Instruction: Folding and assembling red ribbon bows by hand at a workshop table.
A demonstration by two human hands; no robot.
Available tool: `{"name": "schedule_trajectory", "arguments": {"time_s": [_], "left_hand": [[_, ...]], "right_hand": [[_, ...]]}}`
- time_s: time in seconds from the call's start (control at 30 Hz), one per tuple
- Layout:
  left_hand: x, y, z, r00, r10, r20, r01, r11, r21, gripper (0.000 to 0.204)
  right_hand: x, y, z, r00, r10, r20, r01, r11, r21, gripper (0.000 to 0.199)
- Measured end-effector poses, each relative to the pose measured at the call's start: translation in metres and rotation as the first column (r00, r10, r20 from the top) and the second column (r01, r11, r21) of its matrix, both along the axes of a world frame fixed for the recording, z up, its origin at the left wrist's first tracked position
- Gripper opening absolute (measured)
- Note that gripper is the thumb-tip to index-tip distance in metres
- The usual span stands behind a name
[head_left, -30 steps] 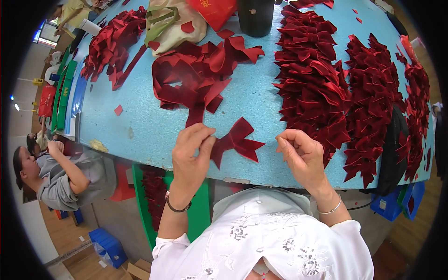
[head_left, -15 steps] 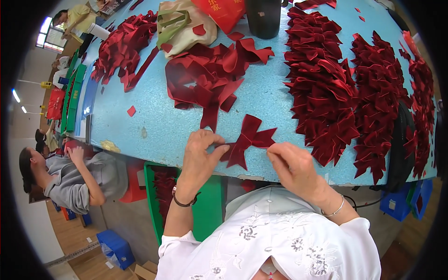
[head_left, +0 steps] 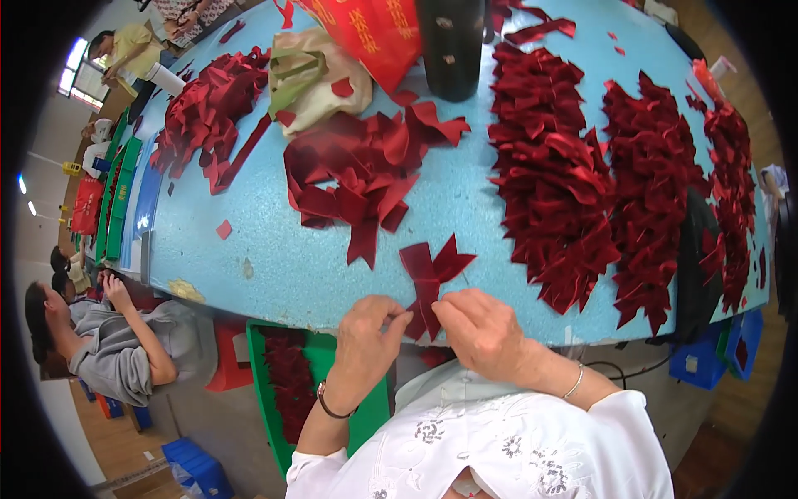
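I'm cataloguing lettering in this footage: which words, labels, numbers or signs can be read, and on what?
Red bag: yellow characters, not copied out here.
Green tray at far left: yellow lettering, too small to read.
Blue bin at lower right: pale label, too small to read.
Black tumbler: pale marks, unreadable.

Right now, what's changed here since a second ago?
The dark red bow has been turned and drawn toward you. Your right hand, then apart from it, has come left to its near end, opposite your left hand. The bow rows and ribbon pile stayed put.
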State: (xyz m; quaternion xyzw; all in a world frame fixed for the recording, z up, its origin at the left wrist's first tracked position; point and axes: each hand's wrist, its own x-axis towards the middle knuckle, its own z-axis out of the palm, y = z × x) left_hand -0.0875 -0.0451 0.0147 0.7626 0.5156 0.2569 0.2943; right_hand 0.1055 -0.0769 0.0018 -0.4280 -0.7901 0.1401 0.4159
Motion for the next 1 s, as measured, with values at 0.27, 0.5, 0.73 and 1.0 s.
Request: {"name": "schedule_trajectory", "arguments": {"time_s": [0.27,0.5,0.73,1.0], "left_hand": [[-0.002,-0.003,-0.006,1.0,-0.004,0.017,0.003,0.999,0.036,0.01],[-0.008,-0.002,-0.009,0.998,0.044,0.047,-0.045,0.999,0.015,0.011],[-0.017,-0.006,-0.003,0.951,0.262,0.166,-0.263,0.965,-0.015,0.013],[-0.013,-0.016,-0.009,0.986,0.07,0.149,-0.1,0.973,0.208,0.018]], "right_hand": [[-0.014,0.009,-0.001,0.988,0.038,0.149,-0.043,0.999,0.031,0.042],[-0.01,0.015,-0.007,0.98,0.095,0.175,-0.09,0.995,-0.036,0.036],[0.008,0.025,-0.001,0.996,0.083,-0.042,-0.086,0.993,-0.078,0.021],[0.023,0.02,0.001,0.995,-0.029,-0.096,0.021,0.997,-0.077,0.018]]}}
